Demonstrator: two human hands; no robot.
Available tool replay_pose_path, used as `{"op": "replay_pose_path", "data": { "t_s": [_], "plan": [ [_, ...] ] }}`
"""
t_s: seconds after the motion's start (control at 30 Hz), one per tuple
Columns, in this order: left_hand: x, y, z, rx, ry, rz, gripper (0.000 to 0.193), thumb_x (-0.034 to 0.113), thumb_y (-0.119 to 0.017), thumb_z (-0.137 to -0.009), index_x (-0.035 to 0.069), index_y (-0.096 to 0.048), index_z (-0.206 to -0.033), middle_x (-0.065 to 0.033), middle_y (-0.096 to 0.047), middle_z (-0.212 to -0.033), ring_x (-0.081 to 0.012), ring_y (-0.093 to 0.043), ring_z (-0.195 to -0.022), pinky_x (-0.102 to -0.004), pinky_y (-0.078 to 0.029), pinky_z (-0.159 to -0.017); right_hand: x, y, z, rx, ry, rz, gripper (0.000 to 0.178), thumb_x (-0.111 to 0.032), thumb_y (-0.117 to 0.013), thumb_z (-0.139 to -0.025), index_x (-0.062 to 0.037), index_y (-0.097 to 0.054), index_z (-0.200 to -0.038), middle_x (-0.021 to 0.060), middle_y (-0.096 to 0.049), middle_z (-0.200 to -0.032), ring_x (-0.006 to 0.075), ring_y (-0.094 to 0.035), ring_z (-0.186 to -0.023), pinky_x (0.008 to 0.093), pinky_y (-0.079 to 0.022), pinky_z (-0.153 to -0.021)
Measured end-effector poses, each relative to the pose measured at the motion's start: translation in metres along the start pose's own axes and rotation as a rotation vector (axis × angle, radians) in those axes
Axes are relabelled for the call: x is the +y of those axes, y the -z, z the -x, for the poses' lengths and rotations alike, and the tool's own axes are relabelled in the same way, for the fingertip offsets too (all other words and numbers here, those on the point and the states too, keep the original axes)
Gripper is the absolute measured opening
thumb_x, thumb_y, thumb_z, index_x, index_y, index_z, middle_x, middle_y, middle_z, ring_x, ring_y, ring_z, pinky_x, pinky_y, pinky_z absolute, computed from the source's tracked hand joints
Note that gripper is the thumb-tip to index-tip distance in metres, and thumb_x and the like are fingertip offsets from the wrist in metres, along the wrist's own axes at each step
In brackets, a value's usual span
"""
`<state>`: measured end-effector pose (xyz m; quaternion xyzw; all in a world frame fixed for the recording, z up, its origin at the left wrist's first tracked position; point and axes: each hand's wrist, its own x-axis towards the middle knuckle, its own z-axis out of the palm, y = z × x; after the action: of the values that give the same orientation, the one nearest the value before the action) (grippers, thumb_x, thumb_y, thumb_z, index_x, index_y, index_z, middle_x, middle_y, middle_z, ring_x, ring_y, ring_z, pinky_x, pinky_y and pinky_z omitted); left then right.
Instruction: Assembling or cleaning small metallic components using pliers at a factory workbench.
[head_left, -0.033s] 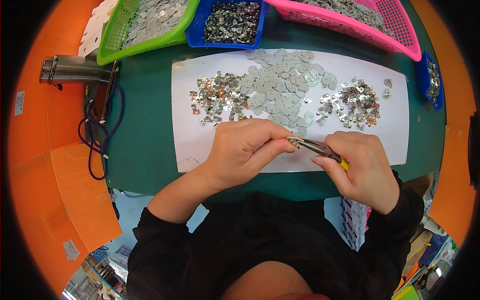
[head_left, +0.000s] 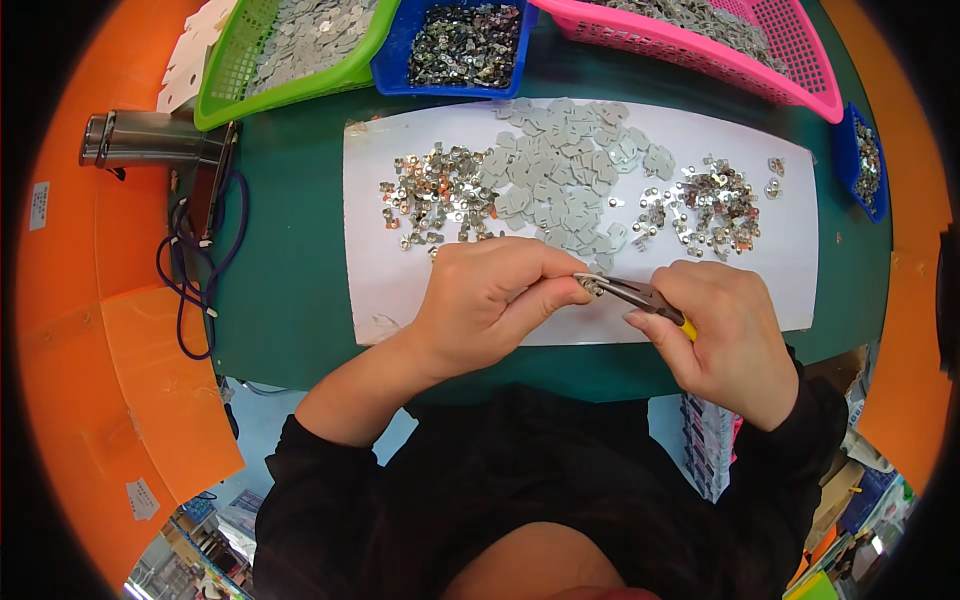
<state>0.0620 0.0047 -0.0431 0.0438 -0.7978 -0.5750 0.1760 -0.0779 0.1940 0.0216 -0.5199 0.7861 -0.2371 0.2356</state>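
Observation:
Between the thumb and forefinger of my left hand [head_left: 490,295] is a small part with a pale flat plate and shiny metal bits [head_left: 589,285]. My right hand [head_left: 725,330] is closed round a pair of pliers [head_left: 652,300] with yellow grips; the jaws reach the part from the right. Both hands are above the near side of a white sheet [head_left: 400,300]. Beyond them lie loose grey flat plates [head_left: 565,165], with small metal clips [head_left: 440,195] heaped to the left and more metal pieces [head_left: 722,205] to the right. My fingers hide much of the held part.
Along the far edge stand a green basket [head_left: 375,50], a blue bin [head_left: 450,88] and a pink basket [head_left: 690,60], all filled with small parts. A small blue tray [head_left: 880,205] is at the right. A metal cylinder [head_left: 150,138] and a dark cord [head_left: 180,290] lie left on the green table [head_left: 290,250].

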Motion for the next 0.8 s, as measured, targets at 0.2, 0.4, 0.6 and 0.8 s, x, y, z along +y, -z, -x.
{"op": "replay_pose_path", "data": {
  "t_s": [0.2,0.4,0.6,0.8],
  "plan": [
    [0.009,0.0,0.001,-0.044,0.059,0.094,0.007,0.002,-0.066,-0.09,-0.001,-0.07,-0.095,-0.0096,-0.073,-0.082,-0.0163,-0.07,-0.072,-0.0255,-0.053,-0.063,0.002,0.004,0.0,-0.038,0.022,-0.026,0.022,-0.018,-0.07,-0.083,-0.0007,-0.057,-0.079,0.0146,-0.053,-0.069,0.0345,-0.054,-0.066,0.0412,-0.041,-0.058],
    [0.006,-0.004,0.004,-0.028,0.081,0.121,0.007,0.001,-0.065,-0.091,-0.003,-0.069,-0.095,-0.0102,-0.074,-0.083,-0.0151,-0.072,-0.075,-0.0248,-0.055,-0.067,0.001,0.002,-0.002,-0.044,0.027,0.002,0.021,-0.017,-0.069,-0.084,-0.0011,-0.056,-0.079,0.0142,-0.053,-0.068,0.0344,-0.054,-0.064,0.0415,-0.04,-0.057],
    [0.007,-0.008,0.002,-0.012,0.21,0.374,0.007,0.004,-0.068,-0.089,0.0,-0.071,-0.095,-0.0086,-0.073,-0.082,-0.0126,-0.071,-0.074,-0.0231,-0.054,-0.065,0.003,0.001,-0.001,-0.061,-0.016,-0.025,0.021,-0.017,-0.068,-0.086,-0.002,-0.056,-0.078,0.0142,-0.053,-0.066,0.0351,-0.054,-0.062,0.0421,-0.041,-0.055],
    [0.005,0.005,-0.002,-0.135,0.109,0.104,0.008,0.002,-0.069,-0.089,0.0,-0.071,-0.096,-0.0102,-0.072,-0.083,-0.0141,-0.07,-0.076,-0.0254,-0.053,-0.065,0.001,-0.013,0.004,0.02,0.005,0.082,0.025,-0.022,-0.069,-0.086,-0.0043,-0.055,-0.077,0.0115,-0.055,-0.066,0.0331,-0.056,-0.061,0.0416,-0.042,-0.054]
  ]
}}
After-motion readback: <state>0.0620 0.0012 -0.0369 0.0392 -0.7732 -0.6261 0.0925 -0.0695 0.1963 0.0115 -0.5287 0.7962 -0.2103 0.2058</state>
